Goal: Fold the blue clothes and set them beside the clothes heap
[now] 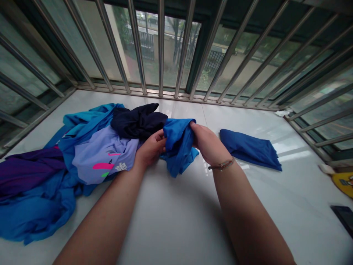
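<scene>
L hand [151,150] & R hand [209,142] pinch blue garment [178,138] beside navy cloth [137,121] & should keep it taut w/ even tension.

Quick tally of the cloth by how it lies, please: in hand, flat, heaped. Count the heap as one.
Held blue cloth: 1
Flat dark-blue cloth: 1
Heap of mixed-colour cloth: 1
Total: 3

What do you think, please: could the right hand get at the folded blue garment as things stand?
Probably yes: nothing visible blocks the right hand from the folded blue garment to its right, though it would likely need to release the bright blue cloth first.
</scene>
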A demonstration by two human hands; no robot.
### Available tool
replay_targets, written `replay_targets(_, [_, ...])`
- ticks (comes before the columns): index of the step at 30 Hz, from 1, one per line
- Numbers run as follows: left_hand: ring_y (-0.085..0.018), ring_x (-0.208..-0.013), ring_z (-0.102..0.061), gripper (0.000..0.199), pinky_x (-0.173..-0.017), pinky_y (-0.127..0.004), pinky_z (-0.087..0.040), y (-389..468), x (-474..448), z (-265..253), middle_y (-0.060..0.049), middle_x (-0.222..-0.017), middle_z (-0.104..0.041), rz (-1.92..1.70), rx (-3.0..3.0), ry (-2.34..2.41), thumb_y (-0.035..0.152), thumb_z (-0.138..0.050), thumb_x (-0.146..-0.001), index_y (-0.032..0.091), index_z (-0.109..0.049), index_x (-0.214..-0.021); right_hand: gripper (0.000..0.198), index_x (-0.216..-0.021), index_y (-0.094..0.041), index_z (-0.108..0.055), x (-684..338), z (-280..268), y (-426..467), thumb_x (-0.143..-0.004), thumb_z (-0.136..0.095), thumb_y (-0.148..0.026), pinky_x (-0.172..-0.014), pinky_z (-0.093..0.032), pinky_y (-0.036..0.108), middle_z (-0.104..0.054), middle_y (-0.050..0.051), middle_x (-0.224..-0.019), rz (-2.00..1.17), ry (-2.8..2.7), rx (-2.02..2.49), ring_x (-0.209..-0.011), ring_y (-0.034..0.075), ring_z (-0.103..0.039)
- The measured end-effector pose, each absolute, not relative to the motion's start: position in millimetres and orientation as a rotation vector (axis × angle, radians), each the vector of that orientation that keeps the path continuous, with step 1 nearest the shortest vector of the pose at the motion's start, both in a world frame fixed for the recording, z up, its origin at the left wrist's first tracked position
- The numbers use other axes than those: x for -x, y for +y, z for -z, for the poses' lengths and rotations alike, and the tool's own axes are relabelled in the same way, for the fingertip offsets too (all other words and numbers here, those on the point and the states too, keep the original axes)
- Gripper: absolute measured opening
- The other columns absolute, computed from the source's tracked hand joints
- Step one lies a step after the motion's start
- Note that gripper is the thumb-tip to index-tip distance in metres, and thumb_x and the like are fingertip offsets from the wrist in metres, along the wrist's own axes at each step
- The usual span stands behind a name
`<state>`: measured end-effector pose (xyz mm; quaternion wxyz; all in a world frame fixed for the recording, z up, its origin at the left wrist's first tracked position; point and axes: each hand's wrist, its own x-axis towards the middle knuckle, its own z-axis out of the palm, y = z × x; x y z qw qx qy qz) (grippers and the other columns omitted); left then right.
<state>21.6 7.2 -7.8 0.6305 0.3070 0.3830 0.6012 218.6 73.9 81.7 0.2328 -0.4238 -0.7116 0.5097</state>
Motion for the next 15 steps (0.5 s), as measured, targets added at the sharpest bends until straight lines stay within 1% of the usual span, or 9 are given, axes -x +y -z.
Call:
replay_targets(3, [-0.018, -0.073, -0.074, 0.061, -0.064, -0.025, -0.059, 10.2, -22.3, 10.4, -0.004, -0.094, -0.080, -1.382, -0.682, 0.919, 0.045, -0.103, -0.064, 0.020, -0.075, -0.112, 0.057, -0.089, -0.023, -0.063, -218.4, -77.5, 75.0, -0.094, -0.058, -0.080, -0.068, -0.054, 0.032, -0.063, 0.000, -0.075, -1.576, -1.764, 1.133, -0.070, 0.019, -0.059])
replay_targets(5, [-0.018, -0.074, -0.074, 0.061, -0.065, -0.025, -0.058, 12.1, -22.5, 10.2, -0.002, -0.092, -0.079, -1.393, -0.661, 0.932, 0.042, -0.104, -0.062, 0.020, -0.074, -0.110, 0.060, -0.084, -0.023, -0.063, -218.0, -77.2, 75.6, -0.089, -0.065, -0.083, -0.066, -0.053, 0.030, -0.060, -0.002, -0.071, -1.596, -1.690, 1.121, -0.066, 0.016, -0.056])
replay_targets(7, [-0.016, -0.072, -0.071, 0.057, -0.065, -0.024, -0.057, 13.3, -22.7, 10.1, 0.001, -0.088, -0.077, -1.420, -0.648, 0.943, 0.039, -0.104, -0.062, 0.021, -0.073, -0.106, 0.062, -0.081, -0.022, -0.065, -218.0, -77.8, 76.2, -0.084, -0.072, -0.084, -0.065, -0.052, 0.028, -0.059, -0.003, -0.069, -1.572, -1.635, 1.103, -0.065, 0.014, -0.054])
replay_targets(9, [-0.013, -0.067, -0.066, 0.053, -0.061, -0.022, -0.055, 13.7, -22.7, 10.2, 0.003, -0.083, -0.073, -1.445, -0.639, 0.961, 0.037, -0.104, -0.062, 0.021, -0.072, -0.102, 0.061, -0.079, -0.022, -0.066, -218.2, -78.5, 76.9, -0.081, -0.077, -0.082, -0.063, -0.051, 0.027, -0.059, -0.003, -0.069, -1.538, -1.592, 1.080, -0.064, 0.013, -0.053])
replay_targets(11, [-0.011, -0.062, -0.062, 0.054, -0.057, -0.021, -0.053, 13.3, -22.9, 10.0, 0.005, -0.079, -0.070, -1.454, -0.627, 0.989, 0.035, -0.104, -0.061, 0.021, -0.071, -0.101, 0.060, -0.079, -0.022, -0.068, -218.2, -78.7, 77.3, -0.080, -0.080, -0.080, -0.061, -0.050, 0.026, -0.060, -0.003, -0.070, -1.514, -1.568, 1.065, -0.063, 0.013, -0.053])
replay_targets(13, [-0.012, -0.062, -0.062, 0.055, -0.056, -0.022, -0.052, 12.7, -23.8, 8.8, 0.005, -0.079, -0.070, -1.458, -0.616, 1.015, 0.034, -0.104, -0.061, 0.022, -0.072, -0.103, 0.058, -0.080, -0.022, -0.069, -217.5, -78.6, 77.2, -0.080, -0.081, -0.079, -0.061, -0.050, 0.025, -0.061, -0.003, -0.071, -1.510, -1.571, 1.049, -0.064, 0.012, -0.053])
replay_targets(15, [-0.013, -0.064, -0.064, 0.051, -0.057, -0.023, -0.053, 12.1, -25.4, 6.5, 0.004, -0.080, -0.072, -1.457, -0.612, 1.033, 0.035, -0.102, -0.064, 0.021, -0.074, -0.103, 0.055, -0.084, -0.022, -0.071, -216.5, -78.3, 76.7, -0.082, -0.081, -0.076, -0.063, -0.051, 0.025, -0.064, -0.002, -0.073, -1.521, -1.604, 1.020, -0.065, 0.012, -0.055])
